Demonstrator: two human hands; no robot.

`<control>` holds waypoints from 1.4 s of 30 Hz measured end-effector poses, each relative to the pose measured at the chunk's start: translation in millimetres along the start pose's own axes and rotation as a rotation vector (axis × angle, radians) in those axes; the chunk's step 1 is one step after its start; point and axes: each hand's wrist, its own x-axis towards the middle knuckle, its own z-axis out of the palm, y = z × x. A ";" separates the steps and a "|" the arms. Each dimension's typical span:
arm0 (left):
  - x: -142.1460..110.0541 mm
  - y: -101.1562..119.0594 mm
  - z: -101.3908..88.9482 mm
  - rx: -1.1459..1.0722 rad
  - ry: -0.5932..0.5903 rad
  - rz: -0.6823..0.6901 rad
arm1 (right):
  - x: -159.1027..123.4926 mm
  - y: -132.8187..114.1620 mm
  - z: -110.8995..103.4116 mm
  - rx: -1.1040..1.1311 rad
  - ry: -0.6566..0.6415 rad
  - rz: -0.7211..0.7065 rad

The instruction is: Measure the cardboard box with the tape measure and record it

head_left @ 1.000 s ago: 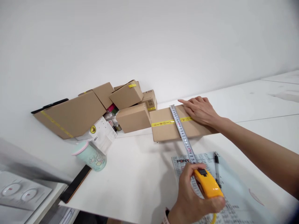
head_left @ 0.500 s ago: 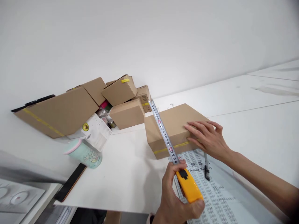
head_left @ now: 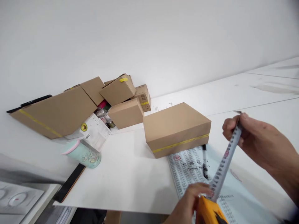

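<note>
Head view: left hand (head_left: 184, 203) closed around the yellow-orange tape measure (head_left: 207, 210) above the table's (head_left: 130, 183) front edge, right of middle; case partly cut off at the bottom of frame. Right hand (head_left: 263, 140) pinches the free end of the pulled-out blade (head_left: 224, 165), which runs at a slant between both hands, numbers up, clear of the box. Cardboard box (head_left: 176, 129) with yellow tape along its near side sits mid-table, neither hand on it. Printed sheet (head_left: 224, 186) marked Testing Report lies between box and front edge, under the blade; pen (head_left: 205, 163) on it, top end right by the box, contact unclear. Mint cup (head_left: 81, 155) near the table's left edge, black bar (head_left: 70, 183) at the front left corner, stacked cartons (head_left: 119, 90) toward the far left corner
</note>
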 end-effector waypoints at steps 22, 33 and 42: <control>74.0 138.2 -59.9 0.765 0.659 0.824 | -35.2 110.6 15.0 -1.209 -0.332 0.142; 119.2 124.5 -75.3 1.272 0.864 0.890 | -45.8 95.9 -62.8 -0.742 -0.204 0.084; 115.0 10.3 -18.5 1.351 -0.049 0.813 | -59.5 63.9 -37.7 -0.655 0.260 0.111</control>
